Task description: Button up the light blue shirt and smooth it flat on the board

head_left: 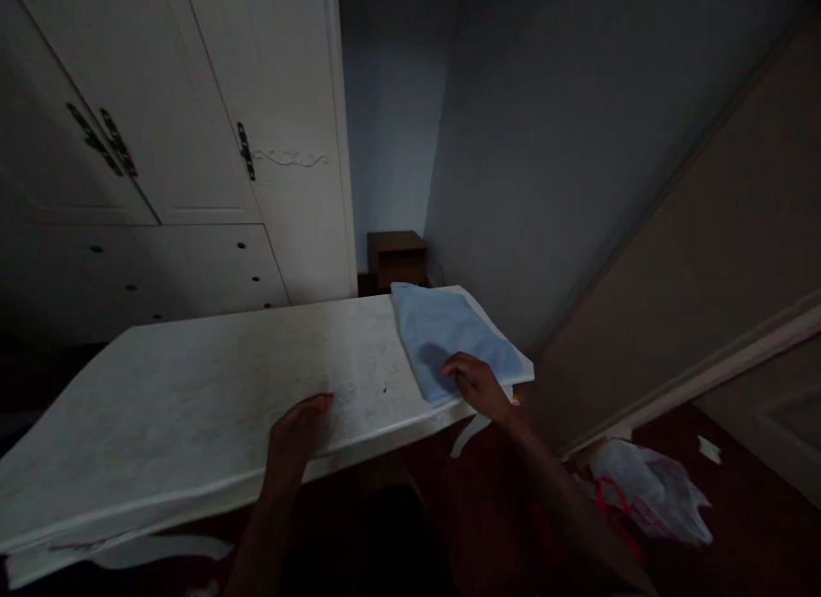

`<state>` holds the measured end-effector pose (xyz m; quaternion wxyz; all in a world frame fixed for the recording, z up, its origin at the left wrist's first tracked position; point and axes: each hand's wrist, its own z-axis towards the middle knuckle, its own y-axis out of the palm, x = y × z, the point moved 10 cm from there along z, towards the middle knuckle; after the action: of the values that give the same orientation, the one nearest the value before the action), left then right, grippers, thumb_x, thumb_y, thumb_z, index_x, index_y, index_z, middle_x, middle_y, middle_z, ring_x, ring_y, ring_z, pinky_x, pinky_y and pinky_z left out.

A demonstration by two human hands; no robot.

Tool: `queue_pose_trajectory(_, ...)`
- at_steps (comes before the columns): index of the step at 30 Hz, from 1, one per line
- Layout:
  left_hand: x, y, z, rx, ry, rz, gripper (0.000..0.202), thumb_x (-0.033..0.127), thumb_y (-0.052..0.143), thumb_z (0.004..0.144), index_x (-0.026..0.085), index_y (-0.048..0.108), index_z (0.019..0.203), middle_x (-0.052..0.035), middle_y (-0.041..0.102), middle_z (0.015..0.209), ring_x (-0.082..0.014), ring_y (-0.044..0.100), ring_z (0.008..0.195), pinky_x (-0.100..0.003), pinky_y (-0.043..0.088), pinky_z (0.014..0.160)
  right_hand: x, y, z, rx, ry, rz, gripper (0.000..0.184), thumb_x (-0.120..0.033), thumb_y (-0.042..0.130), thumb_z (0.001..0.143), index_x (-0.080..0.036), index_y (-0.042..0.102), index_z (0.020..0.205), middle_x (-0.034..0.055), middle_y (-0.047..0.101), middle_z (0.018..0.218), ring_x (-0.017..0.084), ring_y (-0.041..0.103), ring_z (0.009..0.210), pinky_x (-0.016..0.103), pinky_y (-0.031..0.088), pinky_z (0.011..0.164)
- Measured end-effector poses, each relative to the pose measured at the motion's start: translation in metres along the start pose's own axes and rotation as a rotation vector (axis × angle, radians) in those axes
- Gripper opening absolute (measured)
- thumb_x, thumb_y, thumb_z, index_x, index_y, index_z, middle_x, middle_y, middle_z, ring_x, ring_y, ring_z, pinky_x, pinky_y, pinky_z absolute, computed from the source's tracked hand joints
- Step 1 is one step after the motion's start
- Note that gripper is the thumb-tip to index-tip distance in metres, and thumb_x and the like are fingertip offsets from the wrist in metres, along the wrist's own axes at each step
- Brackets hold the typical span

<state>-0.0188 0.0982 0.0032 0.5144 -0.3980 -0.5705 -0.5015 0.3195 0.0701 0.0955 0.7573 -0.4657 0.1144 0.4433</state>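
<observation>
A light blue folded cloth (436,323) lies flat on the right end of the white table (211,383). Over the cloth's near edge is my right hand (475,385), its fingers loosely bent and nothing seen in them. A dark shadow falls on the cloth beside those fingertips; whether they touch the fabric I cannot tell. My left hand (296,433) is at the table's front edge, to the left of the cloth and apart from it. Its fingers point right, slightly bent, and it holds nothing visible.
A white wardrobe (301,221) with dark handles stands behind the table. A small brown cabinet (401,255) is in the far corner, by the grey wall (545,152). On the dark red floor at the right lies a plastic bag (654,490).
</observation>
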Motion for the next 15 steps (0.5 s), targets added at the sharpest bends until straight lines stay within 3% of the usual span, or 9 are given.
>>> queue_pose_trajectory(2,0.004,0.004,-0.002,-0.033,-0.018,0.114,0.035,0.048,0.080,0.062,0.017,0.077,0.079,-0.0102,0.076,0.094,-0.0273,0.069,0.095,-0.041,0.053,0.094,0.037,-0.023,0.014,0.006,0.020,-0.205,0.037,-0.005,0.043,0.076,-0.019,0.066,0.101,0.0080,0.065,0.100,0.020,0.061,0.100,0.037,0.048,0.094)
queue_pose_trajectory(4,0.008,0.006,-0.003,-0.053,-0.004,0.188,0.035,0.050,0.079,0.063,0.018,0.078,0.077,-0.0103,0.076,0.097,-0.0281,0.069,0.098,-0.041,0.051,0.096,0.088,-0.036,0.029,-0.057,0.140,-0.418,0.044,-0.009,0.046,0.077,-0.016,0.062,0.118,0.0123,0.063,0.119,0.024,0.056,0.117,0.042,0.042,0.106)
queue_pose_trajectory(6,0.009,0.007,-0.003,-0.057,0.007,0.210,0.036,0.051,0.079,0.061,0.018,0.077,0.074,-0.0106,0.076,0.097,-0.0283,0.069,0.098,-0.041,0.052,0.095,0.141,-0.043,0.041,-0.177,0.310,-0.624,0.052,-0.012,0.046,0.080,-0.012,0.054,0.132,0.0151,0.055,0.136,0.024,0.049,0.129,0.040,0.037,0.112)
queue_pose_trajectory(8,0.005,0.005,-0.001,-0.048,-0.012,0.205,0.037,0.051,0.080,0.057,0.018,0.076,0.074,-0.0108,0.076,0.096,-0.0277,0.070,0.095,-0.039,0.053,0.092,0.174,-0.050,0.056,-0.217,0.367,-0.681,0.054,-0.014,0.047,0.082,-0.007,0.051,0.135,0.0190,0.052,0.140,0.026,0.048,0.131,0.041,0.035,0.114)
queue_pose_trajectory(11,-0.004,0.003,0.000,-0.036,-0.060,0.200,0.040,0.049,0.082,0.056,0.018,0.076,0.080,-0.0110,0.076,0.096,-0.0267,0.070,0.092,-0.037,0.055,0.086,0.202,-0.052,0.075,-0.253,0.388,-0.731,0.052,-0.019,0.046,0.088,-0.005,0.049,0.138,0.0209,0.051,0.142,0.027,0.046,0.134,0.040,0.032,0.115)
queue_pose_trajectory(15,-0.002,0.002,-0.005,-0.002,-0.049,0.225,0.036,0.048,0.079,0.063,0.018,0.075,0.082,-0.0105,0.075,0.097,-0.0248,0.070,0.093,-0.033,0.055,0.083,0.214,-0.036,0.085,-0.330,0.344,-0.772,0.051,-0.033,0.042,0.097,-0.007,0.047,0.141,0.0176,0.046,0.147,0.024,0.041,0.139,0.037,0.030,0.116)
